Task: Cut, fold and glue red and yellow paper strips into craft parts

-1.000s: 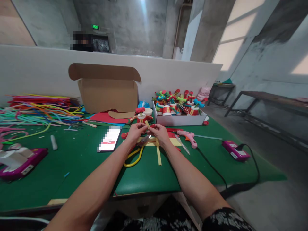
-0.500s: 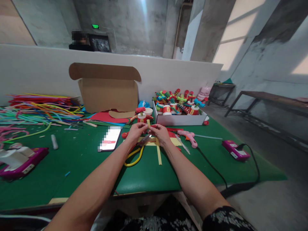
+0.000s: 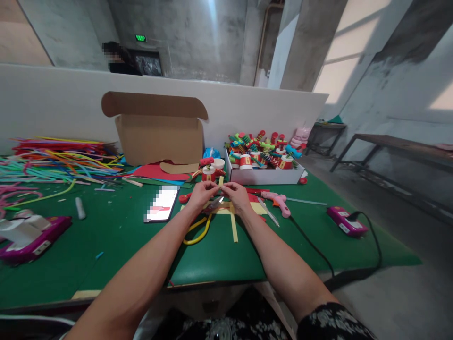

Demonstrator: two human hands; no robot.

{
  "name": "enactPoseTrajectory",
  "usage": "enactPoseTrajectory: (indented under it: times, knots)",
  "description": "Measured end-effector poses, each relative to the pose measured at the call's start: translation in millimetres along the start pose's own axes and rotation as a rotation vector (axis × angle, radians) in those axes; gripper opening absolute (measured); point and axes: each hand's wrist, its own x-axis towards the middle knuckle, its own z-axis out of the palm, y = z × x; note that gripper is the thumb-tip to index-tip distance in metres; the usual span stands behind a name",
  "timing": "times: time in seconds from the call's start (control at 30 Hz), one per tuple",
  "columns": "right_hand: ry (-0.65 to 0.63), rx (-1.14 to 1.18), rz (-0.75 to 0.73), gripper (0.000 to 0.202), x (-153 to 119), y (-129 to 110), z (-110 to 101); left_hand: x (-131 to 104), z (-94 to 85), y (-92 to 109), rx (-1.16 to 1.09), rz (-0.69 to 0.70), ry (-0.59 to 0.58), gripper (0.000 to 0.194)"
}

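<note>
Between the fingertips of both hands stands a short, narrow yellow paper strip (image 3: 221,181). My left hand (image 3: 202,194) pinches it from the left, and my right hand (image 3: 237,194) pinches it from the right. Below the hands lie scissors with yellow handles (image 3: 203,237), their blades partly under my left hand. A longer yellow paper strip (image 3: 234,226) reaches toward the table's front edge. Just behind the hands is a small red and white paper-cup figure (image 3: 208,174) with springy folded arms.
A pink glue gun (image 3: 278,201) and a pen-like tool (image 3: 269,213) lie to the right, with a purple power strip (image 3: 347,222) beyond. A phone (image 3: 162,204) is at left. Behind stand a white box (image 3: 271,176) of finished figures and a cardboard box (image 3: 161,139).
The pinched yellow strip has shifted slightly right and now stands more upright. Both hands stay close together in nearly the same spot. The person in the background has turned.
</note>
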Motion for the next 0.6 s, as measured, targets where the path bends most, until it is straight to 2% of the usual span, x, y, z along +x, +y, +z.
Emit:
enactPoseTrajectory:
  times: [0.27,0.6]
  knots:
    - [-0.029,0.03,0.038,0.029,-1.0,0.6,0.8,-0.8,1.3,3.2,-0.011,0.019,0.059,0.026]
    - [-0.026,-0.023,-0.008,0.027,-2.3,-0.5,0.6,-0.5,1.1,1.3,-0.052,-0.005,0.054,0.026]
